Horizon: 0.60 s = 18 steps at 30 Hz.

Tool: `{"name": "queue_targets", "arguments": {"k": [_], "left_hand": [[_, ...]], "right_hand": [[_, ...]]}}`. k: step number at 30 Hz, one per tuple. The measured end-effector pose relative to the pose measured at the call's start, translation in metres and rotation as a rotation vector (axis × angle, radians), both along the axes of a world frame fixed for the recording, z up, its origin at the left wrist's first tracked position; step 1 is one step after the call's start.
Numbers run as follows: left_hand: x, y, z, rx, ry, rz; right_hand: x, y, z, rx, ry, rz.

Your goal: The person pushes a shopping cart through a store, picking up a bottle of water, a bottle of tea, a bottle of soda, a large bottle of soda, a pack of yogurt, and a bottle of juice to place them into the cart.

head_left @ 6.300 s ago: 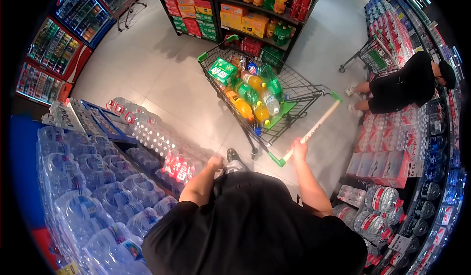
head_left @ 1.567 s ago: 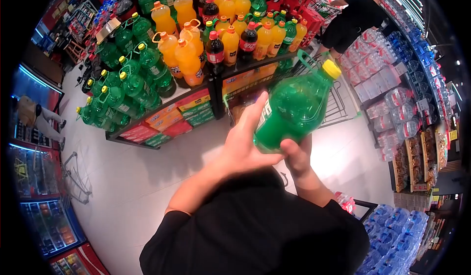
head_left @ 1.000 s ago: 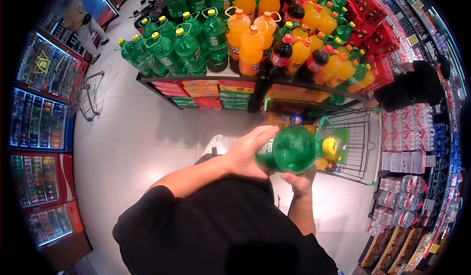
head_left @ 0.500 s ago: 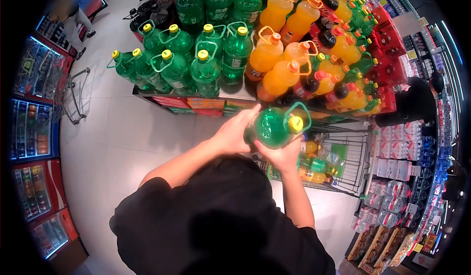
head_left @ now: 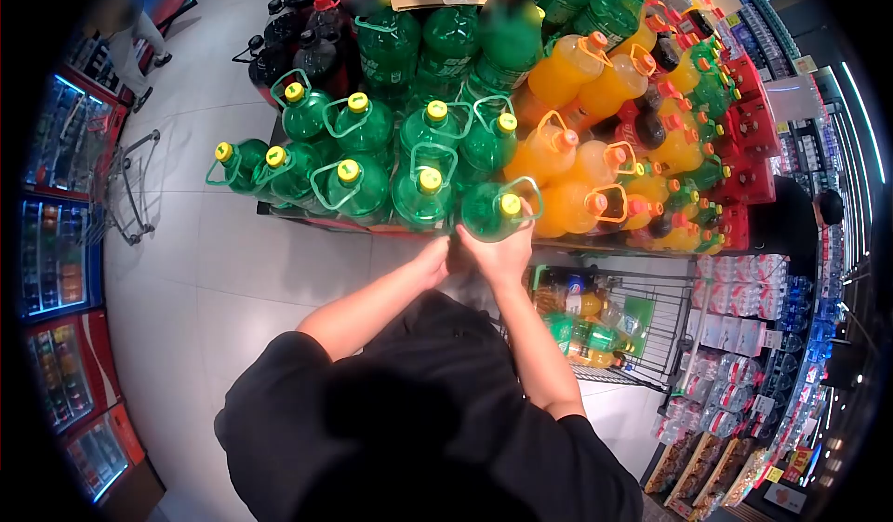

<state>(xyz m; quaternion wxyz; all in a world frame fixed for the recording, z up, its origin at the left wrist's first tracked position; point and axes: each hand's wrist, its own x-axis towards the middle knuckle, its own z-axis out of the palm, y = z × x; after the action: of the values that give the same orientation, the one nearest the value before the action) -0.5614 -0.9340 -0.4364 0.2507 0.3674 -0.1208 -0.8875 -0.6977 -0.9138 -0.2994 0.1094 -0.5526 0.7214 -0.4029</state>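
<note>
My right hand (head_left: 503, 254) is closed around the lower side of a large green soda bottle (head_left: 486, 213) with a yellow cap and a loop handle. That bottle stands at the front edge of the display, at the right end of a row of similar green bottles (head_left: 423, 196). Just left of its base, my left hand (head_left: 433, 261) is loosely open below the display edge, with nothing visible in it; its fingers are partly hidden. Large orange soda bottles (head_left: 569, 207) stand close on the right of the held bottle.
A shopping cart (head_left: 651, 336) with several bottles lying in it stands at my right. Another cart (head_left: 139, 187) and lit drink coolers (head_left: 56, 252) are on the left. Packed water bottles (head_left: 735, 327) line the right side. A person in dark clothes (head_left: 781, 215) is at the far right.
The green bottle has moved forward and left from in front of my body to the display's front row. My left hand has come away from it, while the right still grips it.
</note>
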Motion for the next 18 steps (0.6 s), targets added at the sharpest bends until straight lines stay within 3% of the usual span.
{"name": "queue_targets", "arguments": {"k": [4,11,13,15,17,18], "left_hand": [[-0.008,-0.006,0.01,0.022,0.049,0.122],[-0.027,0.004,-0.028,-0.038,-0.231,0.265],[-0.032,0.004,-0.021,-0.091,-0.303,0.309],[-0.031,0.003,-0.004,-0.087,-0.586,0.205],[-0.031,0.005,0.023,-0.084,-0.557,0.229],[-0.032,0.005,0.03,-0.08,-0.528,0.263]], "right_hand": [[0.006,-0.014,-0.004,0.019,-0.076,-0.031],[0.004,-0.011,-0.006,-0.006,-0.063,0.05],[-0.003,-0.008,-0.015,-0.04,-0.161,0.107],[-0.011,-0.006,-0.02,-0.007,-0.169,0.159],[-0.011,-0.003,-0.025,0.098,-0.382,0.177],[-0.007,-0.004,-0.033,0.091,-0.336,0.134]]}}
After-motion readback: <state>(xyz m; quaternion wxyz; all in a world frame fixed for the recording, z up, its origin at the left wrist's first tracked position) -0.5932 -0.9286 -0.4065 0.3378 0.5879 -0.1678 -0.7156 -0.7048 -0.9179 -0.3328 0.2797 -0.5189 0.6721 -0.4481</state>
